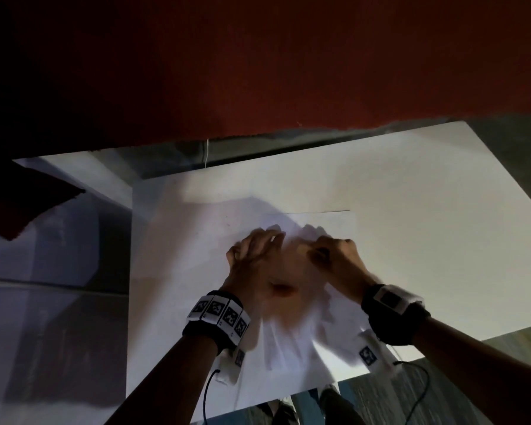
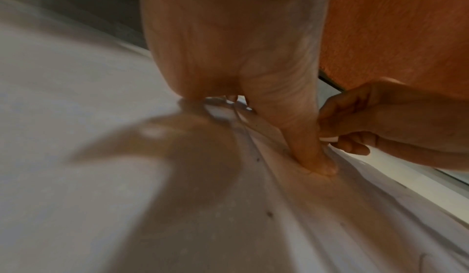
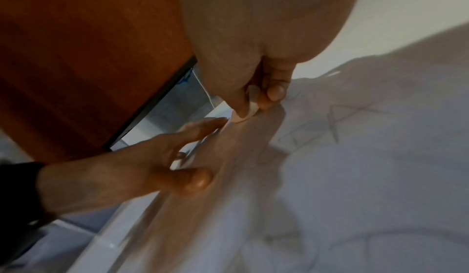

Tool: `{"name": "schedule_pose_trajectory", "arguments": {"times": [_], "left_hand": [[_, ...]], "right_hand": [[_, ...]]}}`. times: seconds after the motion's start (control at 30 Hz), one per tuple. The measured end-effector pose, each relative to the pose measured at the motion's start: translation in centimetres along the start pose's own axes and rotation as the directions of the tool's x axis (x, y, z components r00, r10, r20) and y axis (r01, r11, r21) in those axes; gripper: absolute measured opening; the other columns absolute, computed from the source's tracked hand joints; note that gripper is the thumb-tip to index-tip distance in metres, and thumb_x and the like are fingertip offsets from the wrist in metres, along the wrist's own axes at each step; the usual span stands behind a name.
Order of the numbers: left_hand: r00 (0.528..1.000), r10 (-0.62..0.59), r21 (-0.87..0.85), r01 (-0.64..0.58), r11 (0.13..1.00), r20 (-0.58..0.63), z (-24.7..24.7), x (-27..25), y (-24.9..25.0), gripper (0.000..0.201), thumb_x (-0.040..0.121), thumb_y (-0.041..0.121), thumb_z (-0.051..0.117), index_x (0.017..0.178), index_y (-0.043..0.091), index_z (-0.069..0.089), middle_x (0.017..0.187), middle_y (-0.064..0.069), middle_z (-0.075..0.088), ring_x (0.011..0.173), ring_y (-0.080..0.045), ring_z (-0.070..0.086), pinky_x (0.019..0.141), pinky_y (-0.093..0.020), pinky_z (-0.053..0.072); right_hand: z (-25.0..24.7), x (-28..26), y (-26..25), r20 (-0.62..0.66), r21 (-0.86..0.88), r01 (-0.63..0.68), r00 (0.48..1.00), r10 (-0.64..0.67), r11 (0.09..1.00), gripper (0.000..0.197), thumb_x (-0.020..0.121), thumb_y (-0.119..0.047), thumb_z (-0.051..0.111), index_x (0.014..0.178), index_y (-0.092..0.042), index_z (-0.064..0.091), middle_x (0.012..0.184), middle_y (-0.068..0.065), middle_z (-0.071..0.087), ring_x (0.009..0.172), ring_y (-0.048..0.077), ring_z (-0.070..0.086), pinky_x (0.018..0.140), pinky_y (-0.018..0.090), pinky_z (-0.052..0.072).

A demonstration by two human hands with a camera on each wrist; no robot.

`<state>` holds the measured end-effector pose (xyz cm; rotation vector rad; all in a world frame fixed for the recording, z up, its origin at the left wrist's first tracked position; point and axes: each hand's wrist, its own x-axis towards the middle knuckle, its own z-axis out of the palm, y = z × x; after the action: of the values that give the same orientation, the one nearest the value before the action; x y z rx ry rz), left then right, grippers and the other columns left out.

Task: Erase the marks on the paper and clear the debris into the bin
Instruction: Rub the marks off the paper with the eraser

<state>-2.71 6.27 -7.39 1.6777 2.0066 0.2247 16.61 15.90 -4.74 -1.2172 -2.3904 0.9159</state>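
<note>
A white sheet of paper point(image 1: 292, 338) lies on the white table point(image 1: 426, 240), with faint pencil marks point(image 3: 337, 121) on it. My left hand point(image 1: 255, 259) lies flat on the sheet with straight fingers, its thumb point(image 2: 312, 153) pressing the paper down. My right hand point(image 1: 334, 253) sits just right of it and pinches a small white eraser point(image 3: 243, 115) between thumb and fingers, its end touching the paper. The same eraser point(image 2: 327, 139) shows beside my left thumb. Small dark crumbs of debris point(image 2: 269, 214) lie on the sheet. The head view is blurred around the hands.
A dark red wall or curtain point(image 1: 258, 62) hangs behind the table's far edge. A dark red object point(image 1: 22, 204) juts in at the left over a grey surface. Cables point(image 1: 411, 394) hang from both wrist bands near the table's front edge.
</note>
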Motion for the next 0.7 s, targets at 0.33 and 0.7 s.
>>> {"name": "schedule_pose_trajectory", "arguments": {"times": [0.33,0.7], "left_hand": [[1.0,-0.007,-0.03,0.007,1.0,0.029,-0.6,-0.5,0.3,0.123,0.069,0.064,0.082,0.161,0.042,0.004,0.166,0.027,-0.007,0.153,-0.004,-0.012,0.118,-0.035,0.007],[0.999,0.038,-0.039,-0.038,0.998,-0.02,0.1,-0.5,-0.7,0.122,0.067,0.069,0.079,0.162,0.043,0.006,0.166,0.028,-0.006,0.154,-0.007,-0.01,0.118,-0.041,0.01]], "right_hand": [[0.7,-0.9,-0.8,0.022,0.038,0.052,0.998,-0.053,0.998,0.022,0.091,-0.016,0.063,0.072,-0.024,0.06,0.063,-0.013,0.051,0.054,0.006,0.045,0.056,0.02,0.032],[1.6,-2.9,-2.1,0.225,0.006,0.27,0.938,-0.264,0.963,0.006,0.092,-0.011,0.061,0.09,-0.016,0.064,0.08,0.0,0.065,0.067,0.012,0.056,0.063,0.022,0.036]]}}
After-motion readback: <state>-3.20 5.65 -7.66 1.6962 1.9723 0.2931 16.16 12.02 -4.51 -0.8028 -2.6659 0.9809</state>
